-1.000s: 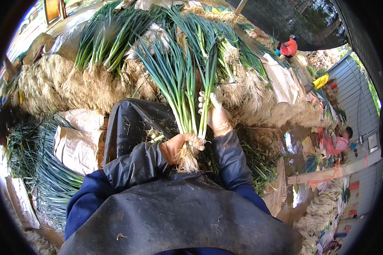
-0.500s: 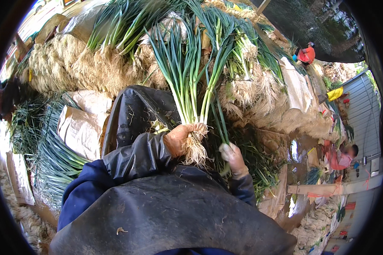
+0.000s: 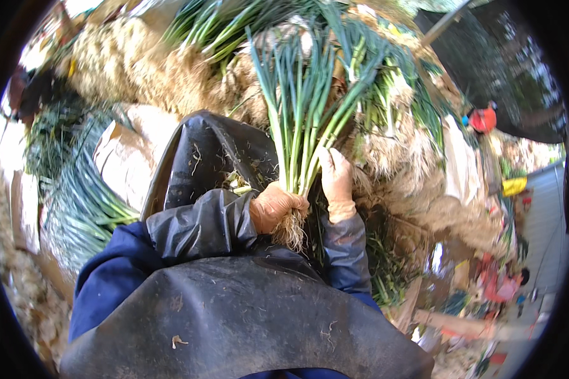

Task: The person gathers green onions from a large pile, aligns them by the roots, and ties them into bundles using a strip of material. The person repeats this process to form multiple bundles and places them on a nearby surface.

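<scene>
A bunch of green onions fans out in front of me, its dark leaves pointing away. My left hand is closed around the pale stem bases, and the tangled roots hang out below the fist. On the right side of the bunch, my right hand has its fingers bent against the outer stalks, pinching at one; the fingertips are partly hidden. Both hands wear tan gloves. Beneath them lies a dark apron over my lap, with plant scraps stuck to it.
Piles of rooted green onions stand across the far side. More green onions lie at the left beside a tan sheet. Loose leaves cover the ground at right. Two people in red, one a seated person, are farther right.
My right hand has gone up from beside the roots to the outer stalks, and the long leaf it was pulling down is out of its grip. My left hand keeps its hold.
</scene>
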### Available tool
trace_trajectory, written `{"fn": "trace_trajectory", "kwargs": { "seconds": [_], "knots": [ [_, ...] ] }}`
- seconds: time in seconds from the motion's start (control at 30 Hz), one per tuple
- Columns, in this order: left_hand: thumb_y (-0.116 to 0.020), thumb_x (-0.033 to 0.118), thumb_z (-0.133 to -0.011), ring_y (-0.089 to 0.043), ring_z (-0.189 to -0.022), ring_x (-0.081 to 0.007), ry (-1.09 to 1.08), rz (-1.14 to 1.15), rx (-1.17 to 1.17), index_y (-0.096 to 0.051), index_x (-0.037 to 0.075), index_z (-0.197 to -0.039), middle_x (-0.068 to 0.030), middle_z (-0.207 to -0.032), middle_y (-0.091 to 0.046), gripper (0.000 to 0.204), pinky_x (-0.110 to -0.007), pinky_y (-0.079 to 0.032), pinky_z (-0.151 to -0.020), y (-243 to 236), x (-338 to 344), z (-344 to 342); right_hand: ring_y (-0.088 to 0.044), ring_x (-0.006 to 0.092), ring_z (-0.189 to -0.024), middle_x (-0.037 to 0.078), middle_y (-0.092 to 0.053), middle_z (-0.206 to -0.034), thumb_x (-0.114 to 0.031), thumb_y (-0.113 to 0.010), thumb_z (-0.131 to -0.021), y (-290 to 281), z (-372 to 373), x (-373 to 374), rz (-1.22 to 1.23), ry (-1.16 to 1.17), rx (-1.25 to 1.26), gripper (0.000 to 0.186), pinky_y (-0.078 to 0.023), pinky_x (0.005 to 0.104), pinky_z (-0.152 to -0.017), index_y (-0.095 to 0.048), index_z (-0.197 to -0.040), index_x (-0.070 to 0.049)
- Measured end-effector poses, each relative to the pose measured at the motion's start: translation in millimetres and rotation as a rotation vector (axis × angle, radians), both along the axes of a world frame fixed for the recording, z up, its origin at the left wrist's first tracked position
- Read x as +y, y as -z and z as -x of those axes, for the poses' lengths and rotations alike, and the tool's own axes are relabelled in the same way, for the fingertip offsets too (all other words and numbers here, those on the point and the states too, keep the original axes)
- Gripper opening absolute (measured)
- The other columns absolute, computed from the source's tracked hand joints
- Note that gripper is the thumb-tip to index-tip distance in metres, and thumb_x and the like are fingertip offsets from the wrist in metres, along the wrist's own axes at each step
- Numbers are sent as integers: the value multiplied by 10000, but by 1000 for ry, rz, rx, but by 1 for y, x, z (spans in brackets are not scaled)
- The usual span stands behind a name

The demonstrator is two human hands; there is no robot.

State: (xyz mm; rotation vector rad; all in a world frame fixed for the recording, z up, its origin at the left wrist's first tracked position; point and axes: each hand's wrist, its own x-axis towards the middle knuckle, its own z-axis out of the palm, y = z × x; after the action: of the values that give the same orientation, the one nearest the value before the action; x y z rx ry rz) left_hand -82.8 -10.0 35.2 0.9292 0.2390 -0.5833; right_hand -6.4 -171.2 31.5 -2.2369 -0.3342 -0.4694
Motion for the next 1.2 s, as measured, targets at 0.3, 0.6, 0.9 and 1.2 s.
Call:
{"fn": "trace_trajectory", "kwargs": {
  "seconds": [0.3, 0.6, 0.9, 1.2],
  "knots": [
    [-706, -59, -764, -635, -623, -211, 6, -13, 107, -663, -43, -890, -104, -735, -656, 134, -343, -517, -576, -3, -5, 0, -571, 329, -625, 122, -567, -658, -91, -666, -845, -8, 33, -21, 421, 230, -388, 128, -448, 446, -603, -578, -767, -43],
    [-693, -9, -833, -652, -666, -196, 51, 184, 207, -663, -39, -976, -97, -786, -671, 150, -334, -540, -606, -17, 4, -24, -589, 289, -648, 98, -600, -720, -144, -599, -900, -49, 94, -5, 177, -136, -285, 162, -475, 382, -619, -584, -778, -38],
    [-737, -45, -775, -660, -722, -185, 163, 70, 151, -681, -41, -1005, -95, -848, -701, 237, -316, -536, -654, -3, 21, -34, -566, 270, -681, 106, -578, -742, -113, -593, -931, -36, 35, 23, 360, 134, -363, 151, -462, 384, -658, -592, -819, -11],
    [-698, 9, -839, -664, -776, -178, 110, 180, 107, -663, -20, -1068, -89, -907, -707, 234, -314, -536, -708, 5, 53, -41, -543, 232, -692, 76, -523, -720, -149, -592, -925, -51, 65, 39, -37, -236, -289, 169, -457, 393, -651, -539, -785, -71]
  ]
}}
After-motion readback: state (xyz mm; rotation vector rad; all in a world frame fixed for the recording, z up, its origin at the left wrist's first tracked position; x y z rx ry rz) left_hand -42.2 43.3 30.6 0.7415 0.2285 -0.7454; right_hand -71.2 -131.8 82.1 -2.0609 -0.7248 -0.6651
